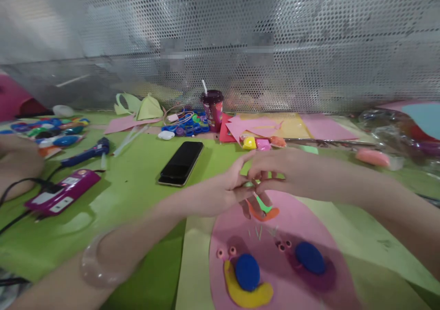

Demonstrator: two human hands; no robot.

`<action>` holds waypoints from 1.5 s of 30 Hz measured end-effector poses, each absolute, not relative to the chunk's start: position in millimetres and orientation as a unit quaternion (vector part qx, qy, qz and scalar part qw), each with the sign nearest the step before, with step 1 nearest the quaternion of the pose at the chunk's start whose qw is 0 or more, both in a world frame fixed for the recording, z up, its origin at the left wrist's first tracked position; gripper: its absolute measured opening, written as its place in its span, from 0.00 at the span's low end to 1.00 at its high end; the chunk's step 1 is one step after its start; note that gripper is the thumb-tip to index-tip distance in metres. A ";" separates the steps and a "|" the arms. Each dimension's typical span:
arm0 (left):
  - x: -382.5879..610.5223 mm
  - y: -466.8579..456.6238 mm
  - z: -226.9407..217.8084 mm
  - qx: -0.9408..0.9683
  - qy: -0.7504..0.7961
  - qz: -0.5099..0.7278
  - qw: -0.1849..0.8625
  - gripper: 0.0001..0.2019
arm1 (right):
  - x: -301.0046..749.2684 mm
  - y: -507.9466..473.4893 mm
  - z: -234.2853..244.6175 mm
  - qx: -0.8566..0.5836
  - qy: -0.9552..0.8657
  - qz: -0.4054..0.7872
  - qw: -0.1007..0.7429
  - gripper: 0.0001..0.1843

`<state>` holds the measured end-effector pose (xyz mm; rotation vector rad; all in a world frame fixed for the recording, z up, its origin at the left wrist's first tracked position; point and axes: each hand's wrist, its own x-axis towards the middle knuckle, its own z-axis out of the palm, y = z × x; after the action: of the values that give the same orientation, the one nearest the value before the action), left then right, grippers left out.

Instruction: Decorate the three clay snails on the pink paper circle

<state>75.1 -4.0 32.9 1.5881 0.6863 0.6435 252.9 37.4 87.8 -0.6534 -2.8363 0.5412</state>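
My left hand and my right hand meet fingertip to fingertip just above a pink paper oval. Something small sits pinched between the fingers, too blurred to name. Below the fingers lies an orange clay strip with a bit of green beside it. On the oval sit two clay snails: one with a yellow body and blue shell, one with a purple body and blue shell. A clear bangle circles my left wrist.
A black phone lies on the green table. A purple device with a cable and a blue tool are at left. A dark red cup, scissors, coloured paper and clay lumps line the back. Another person's hand rests far left.
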 end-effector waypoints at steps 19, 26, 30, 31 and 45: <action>67.3 0.3 35.8 0.594 0.265 0.301 0.697 0.07 | 252.3 45.0 76.7 -0.214 -0.945 0.150 0.195 0.10; 67.8 3.9 33.3 0.569 0.342 0.307 0.682 0.05 | 254.0 50.7 75.2 -0.272 -0.925 0.160 0.213 0.09; 69.7 4.0 31.7 0.652 0.445 0.241 0.565 0.05 | 258.1 67.3 64.0 -0.292 -0.930 0.125 0.184 0.08; 69.0 4.3 29.9 0.677 0.476 0.221 0.516 0.07 | 259.7 72.6 59.8 -0.300 -0.931 0.118 0.170 0.07; 63.0 6.9 20.4 0.768 0.537 0.088 0.337 0.13 | 263.2 89.7 7.7 -0.341 -0.939 0.004 0.042 0.11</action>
<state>63.0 6.9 20.4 2.0011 1.4008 0.2302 263.2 89.7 7.7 -1.0443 -2.8741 0.0125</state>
